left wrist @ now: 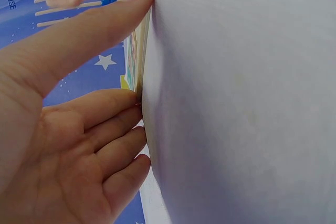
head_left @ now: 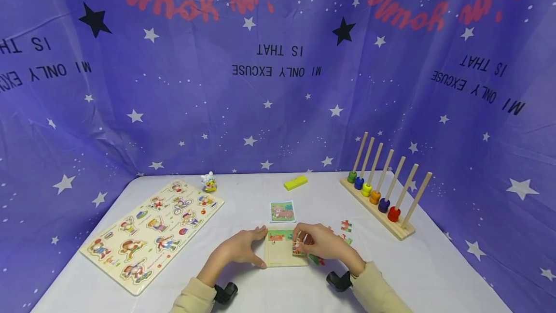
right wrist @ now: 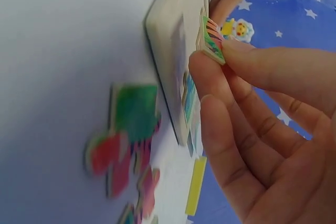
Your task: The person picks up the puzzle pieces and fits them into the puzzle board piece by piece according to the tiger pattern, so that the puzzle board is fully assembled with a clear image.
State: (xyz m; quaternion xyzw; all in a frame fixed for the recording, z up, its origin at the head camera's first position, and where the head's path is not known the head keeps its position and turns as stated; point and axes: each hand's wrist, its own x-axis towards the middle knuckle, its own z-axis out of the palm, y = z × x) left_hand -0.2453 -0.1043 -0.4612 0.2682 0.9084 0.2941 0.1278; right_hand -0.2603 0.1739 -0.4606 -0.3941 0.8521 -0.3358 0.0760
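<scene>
A square wooden puzzle tray lies on the table, with colourful jigsaw pieces fitted along its far side. My left hand rests at the tray's left edge, thumb at the near corner and fingers by the far one; in the left wrist view its fingers look fairly straight. Between thumb and fingertips, my right hand pinches a jigsaw piece above the tray's right part. The piece shows green with pink and dark stripes. Loose jigsaw pieces lie right of the tray, partly behind the right hand in the head view.
A picture card lies beyond the tray, with a yellow block farther back. At left are a large wooden picture board and a small figurine. A wooden peg stand with coloured beads stands at right.
</scene>
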